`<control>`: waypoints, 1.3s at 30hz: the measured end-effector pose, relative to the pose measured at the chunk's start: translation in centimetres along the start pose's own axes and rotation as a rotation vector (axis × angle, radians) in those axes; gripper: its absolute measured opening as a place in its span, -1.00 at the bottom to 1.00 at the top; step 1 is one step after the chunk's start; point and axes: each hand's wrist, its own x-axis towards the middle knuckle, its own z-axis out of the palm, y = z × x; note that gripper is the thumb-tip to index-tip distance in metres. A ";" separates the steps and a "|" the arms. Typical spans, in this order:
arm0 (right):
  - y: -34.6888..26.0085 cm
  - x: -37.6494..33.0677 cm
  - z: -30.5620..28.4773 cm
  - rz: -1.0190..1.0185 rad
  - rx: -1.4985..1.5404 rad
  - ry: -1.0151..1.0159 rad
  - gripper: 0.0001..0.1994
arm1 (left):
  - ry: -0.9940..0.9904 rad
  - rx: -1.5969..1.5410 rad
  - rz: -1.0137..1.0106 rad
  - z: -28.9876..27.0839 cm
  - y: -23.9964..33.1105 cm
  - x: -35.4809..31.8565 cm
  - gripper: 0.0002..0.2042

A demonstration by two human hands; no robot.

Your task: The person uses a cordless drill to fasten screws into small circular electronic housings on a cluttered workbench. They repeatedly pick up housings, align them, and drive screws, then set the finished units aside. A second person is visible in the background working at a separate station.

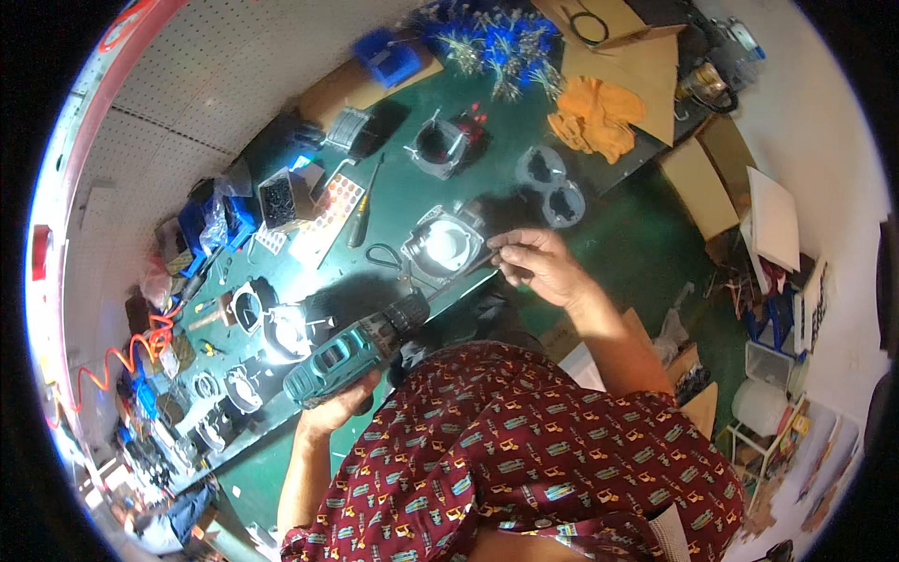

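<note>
Hands grip: left [339, 405] a teal plastic drill [361, 345], right [538, 265] pinching perhaps a thin metal rod [475, 266].

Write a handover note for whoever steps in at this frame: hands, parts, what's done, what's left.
Left hand: grips a teal cordless drill, its chuck toward the bench edge, clear of the parts.
Right hand: pinches a thin tool at the edge of the grey cylinder block on the green bench.
Nearby: second block behind, screwdriver to the left, more blocks at left under bright light.
Done: cannot tell from this view.
Left: drill is not yet on the block.
</note>
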 end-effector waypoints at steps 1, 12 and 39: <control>-0.7 0.5 -0.8 -0.008 -0.089 -0.077 -0.79 | 0.011 -0.032 -0.044 0.2 0.0 -0.1 -0.68; -3.8 5.9 -0.9 0.312 -0.203 -0.318 -0.75 | 0.236 -0.351 -0.193 3.2 -0.9 -3.4 -0.62; 5.1 13.3 -3.2 -0.555 -1.100 -0.005 -0.57 | 0.019 0.502 -0.121 -2.2 10.9 8.3 -0.65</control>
